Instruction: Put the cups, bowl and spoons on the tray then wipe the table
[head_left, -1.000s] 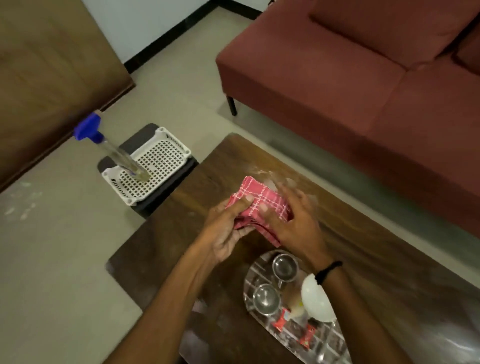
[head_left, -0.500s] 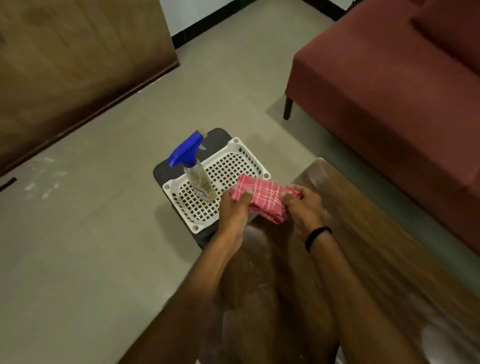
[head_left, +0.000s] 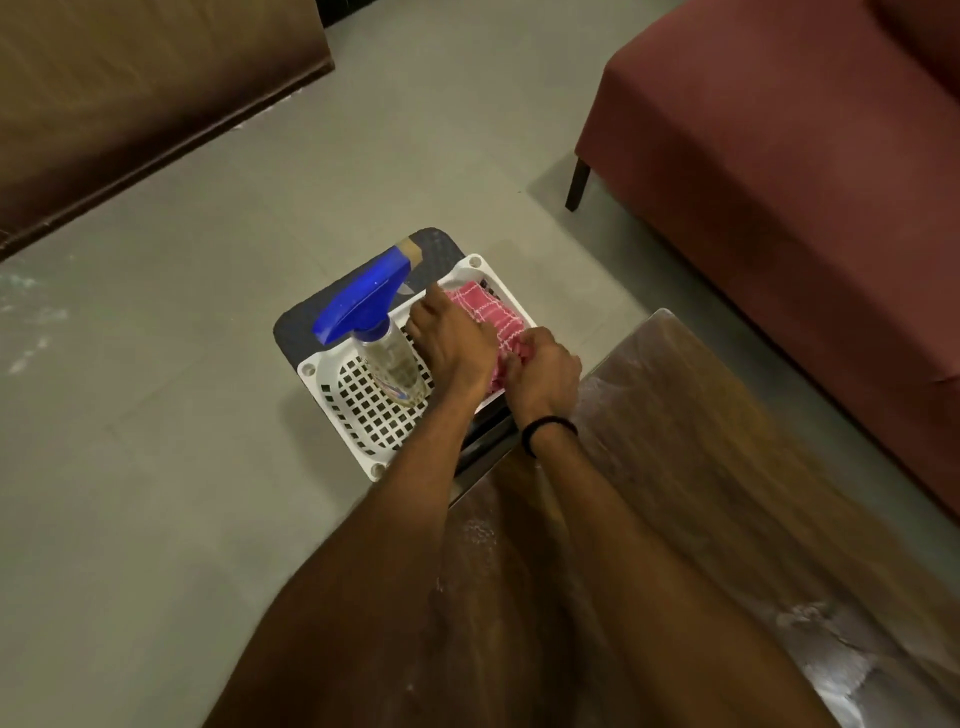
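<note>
Two hands on a folded red checked cloth (head_left: 493, 317) inside a white basket (head_left: 363, 410), left hand (head_left: 449, 345) and right hand (head_left: 545, 374) both gripping it, blue-topped spray bottle (head_left: 374, 332) upright at the basket's left side, wooden table (head_left: 701, 467) corner just beside.

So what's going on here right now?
A person is setting a red checked cloth into a white basket that sits on a dark stool beside the table. The left hand presses on the cloth and the right hand grips its near end. A spray bottle with a blue head stands in the same basket. No cups, bowl or tray are in view.
</note>
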